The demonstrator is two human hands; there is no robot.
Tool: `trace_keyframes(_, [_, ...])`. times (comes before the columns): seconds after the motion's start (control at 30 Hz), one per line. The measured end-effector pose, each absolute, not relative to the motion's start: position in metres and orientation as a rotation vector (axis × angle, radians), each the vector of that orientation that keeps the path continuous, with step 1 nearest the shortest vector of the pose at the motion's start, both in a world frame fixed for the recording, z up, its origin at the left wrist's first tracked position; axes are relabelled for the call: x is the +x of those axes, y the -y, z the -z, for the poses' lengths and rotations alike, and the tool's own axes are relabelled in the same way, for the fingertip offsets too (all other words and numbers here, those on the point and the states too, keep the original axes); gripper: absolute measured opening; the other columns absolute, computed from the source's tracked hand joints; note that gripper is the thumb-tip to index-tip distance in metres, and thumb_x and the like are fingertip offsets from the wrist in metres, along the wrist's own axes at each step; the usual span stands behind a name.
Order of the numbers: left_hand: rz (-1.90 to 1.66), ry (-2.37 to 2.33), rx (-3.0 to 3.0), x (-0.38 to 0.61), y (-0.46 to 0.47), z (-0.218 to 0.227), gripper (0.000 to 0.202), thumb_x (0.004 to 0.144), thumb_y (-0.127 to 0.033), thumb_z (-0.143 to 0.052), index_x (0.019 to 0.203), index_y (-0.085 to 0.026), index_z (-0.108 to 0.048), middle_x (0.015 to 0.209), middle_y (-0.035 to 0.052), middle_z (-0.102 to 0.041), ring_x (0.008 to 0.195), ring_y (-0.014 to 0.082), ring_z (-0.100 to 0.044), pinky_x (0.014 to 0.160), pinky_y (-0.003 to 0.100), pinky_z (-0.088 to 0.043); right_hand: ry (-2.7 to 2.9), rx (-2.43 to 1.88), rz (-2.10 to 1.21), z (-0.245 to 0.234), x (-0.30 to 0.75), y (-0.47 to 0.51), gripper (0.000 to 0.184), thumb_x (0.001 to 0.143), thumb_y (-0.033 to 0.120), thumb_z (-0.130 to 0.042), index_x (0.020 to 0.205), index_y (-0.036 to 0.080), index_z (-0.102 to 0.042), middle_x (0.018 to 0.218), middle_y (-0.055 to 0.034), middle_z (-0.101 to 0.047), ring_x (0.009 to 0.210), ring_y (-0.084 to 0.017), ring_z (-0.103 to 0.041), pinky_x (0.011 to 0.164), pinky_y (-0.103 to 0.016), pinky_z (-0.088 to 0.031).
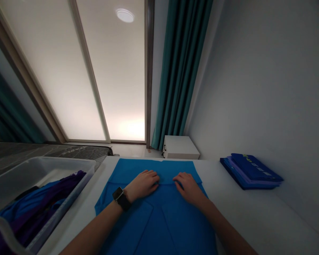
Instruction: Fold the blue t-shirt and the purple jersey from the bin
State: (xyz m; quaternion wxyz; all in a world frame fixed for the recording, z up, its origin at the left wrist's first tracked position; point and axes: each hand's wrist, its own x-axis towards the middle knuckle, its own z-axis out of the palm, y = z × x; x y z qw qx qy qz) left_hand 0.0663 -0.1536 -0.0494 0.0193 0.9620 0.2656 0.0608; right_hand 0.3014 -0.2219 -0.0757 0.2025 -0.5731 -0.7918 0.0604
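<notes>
A bright blue garment lies spread flat on the white table in front of me, its side parts folded inward. My left hand, with a black watch on the wrist, rests palm down on the cloth with fingers flat. My right hand lies flat on the cloth beside it, fingers stretched forward. Both hands press near the garment's middle, a small gap between them.
A white plastic bin at the left holds blue and purple clothes. A stack of folded blue and purple garments sits at the right by the wall. Beyond the table stand a small white cabinet and teal curtain.
</notes>
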Motion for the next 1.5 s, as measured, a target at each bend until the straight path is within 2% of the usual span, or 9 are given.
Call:
trace_keyframes(0.23, [-0.21,-0.671,2.978,0.111,0.161,0.045,0.012,0.094,-0.023,-0.049,0.095,-0.022,-0.061,0.095,0.0024,-0.064,0.091,0.0203,-0.059,0.079,0.032,-0.041,1.87,-1.751,-0.068,0.105,0.364,0.231,0.029,0.091,0.02,-0.036,0.1,0.019,-0.064,0.101,-0.0081,-0.067,0.098,-0.023,-0.059,0.085,-0.038,-0.04])
trace_keyframes(0.43, [-0.265,-0.61,3.017,0.17,0.163,0.055,0.012,0.094,-0.024,-0.048,0.094,-0.022,-0.06,0.093,0.0037,-0.065,0.09,0.0203,-0.059,0.078,0.032,-0.042,1.516,-1.851,-0.049,0.12,0.388,0.231,0.025,0.088,0.025,-0.037,0.094,0.02,-0.06,0.088,-0.0061,-0.068,0.079,-0.02,-0.062,0.073,-0.031,-0.042])
trace_keyframes(0.6, [-0.376,-0.633,3.008,0.193,0.165,0.072,0.009,0.093,-0.026,-0.052,0.098,-0.022,-0.058,0.095,0.0033,-0.063,0.089,0.0207,-0.058,0.079,0.033,-0.043,1.562,-2.074,0.042,0.122,0.389,0.231,0.022,0.091,0.025,-0.038,0.079,0.021,-0.056,0.082,-0.0046,-0.066,0.078,-0.018,-0.062,0.072,-0.029,-0.036])
trace_keyframes(0.8, [-0.51,-0.721,2.944,0.188,0.164,0.087,0.012,0.093,-0.025,-0.053,0.104,-0.022,-0.058,0.101,0.0038,-0.058,0.094,0.0215,-0.054,0.08,0.034,-0.042,1.573,-2.24,0.064,0.116,0.38,0.227,0.022,0.092,0.031,-0.044,0.076,0.021,-0.054,0.079,-0.0031,-0.065,0.077,-0.018,-0.06,0.07,-0.029,-0.032])
trace_keyframes(1.1, [-0.5,-0.714,2.912,0.184,0.158,0.093,0.013,0.093,-0.028,-0.057,0.104,-0.021,-0.058,0.103,0.0043,-0.057,0.096,0.0225,-0.052,0.082,0.036,-0.044,1.521,-2.145,-0.105,0.114,0.381,0.227,0.027,0.093,0.029,-0.043,0.068,0.021,-0.05,0.071,-0.0012,-0.064,0.066,-0.015,-0.057,0.063,-0.026,-0.031])
trace_keyframes(1.3, [-0.454,-0.658,2.944,0.182,0.152,0.093,0.01,0.094,-0.028,-0.055,0.097,-0.019,-0.059,0.099,0.0046,-0.057,0.094,0.0217,-0.053,0.081,0.034,-0.046,1.536,-2.224,-0.009,0.112,0.373,0.228,0.028,0.093,0.04,-0.046,0.072,0.021,-0.051,0.075,-0.0027,-0.065,0.074,-0.018,-0.06,0.069,-0.029,-0.031])
trace_keyframes(1.5, [-0.464,-0.632,3.003,0.182,0.152,0.095,0.016,0.094,-0.032,-0.055,0.101,-0.019,-0.06,0.099,0.0054,-0.058,0.094,0.0225,-0.054,0.081,0.035,-0.046,1.484,-2.139,-0.108,0.113,0.375,0.225,0.027,0.091,0.031,-0.044,0.066,0.021,-0.049,0.067,0.0,-0.062,0.065,-0.015,-0.056,0.065,-0.026,-0.032])
